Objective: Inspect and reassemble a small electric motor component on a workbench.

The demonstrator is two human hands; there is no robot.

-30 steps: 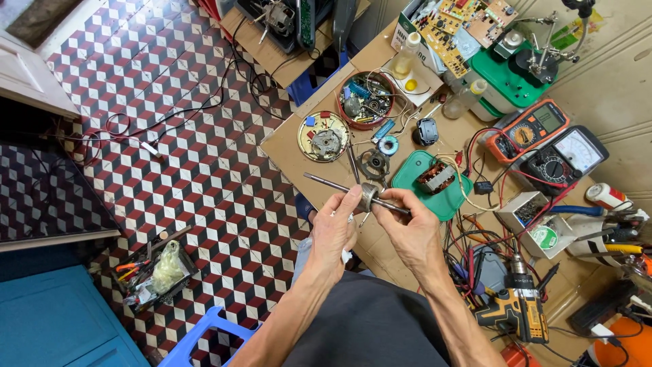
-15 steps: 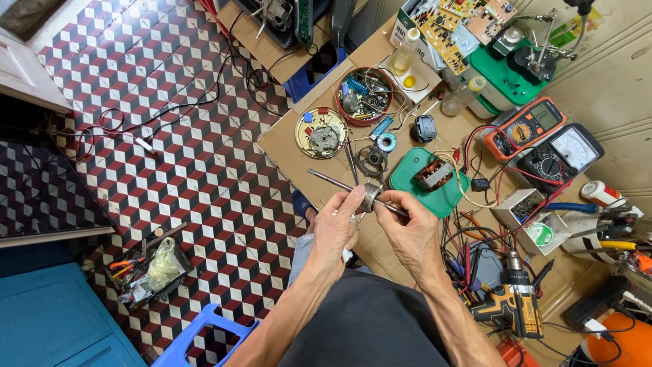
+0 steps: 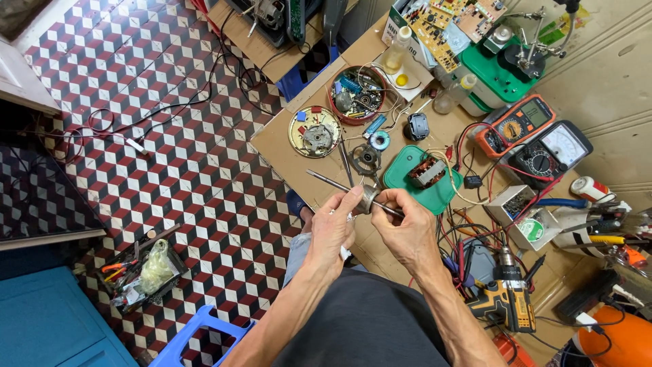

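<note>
My left hand (image 3: 334, 228) and my right hand (image 3: 406, 226) meet over the near edge of a cluttered wooden workbench (image 3: 278, 143). Between them is a small metal motor rotor (image 3: 368, 198) on a long thin shaft (image 3: 326, 180) that sticks out to the left. My left thumb and fingers grip the rotor body, with a bit of white cloth tucked under the palm. My right fingers pinch the shaft on the rotor's right side. Just beyond the hands lie a green lid (image 3: 421, 180) with a wound stator (image 3: 426, 170) on it and a round metal plate (image 3: 314, 132).
On the bench stand a red bowl of small parts (image 3: 358, 94), two multimeters (image 3: 536, 139), circuit boards (image 3: 448, 24), small bottles, tangled wires and a yellow cordless drill (image 3: 504, 304). The patterned tile floor holds cables, a tool tray (image 3: 139, 272) and a blue plastic stool (image 3: 197, 336).
Both hands have stayed together on the rotor, shifting slightly; the shaft still points left. Nothing on the bench has moved.
</note>
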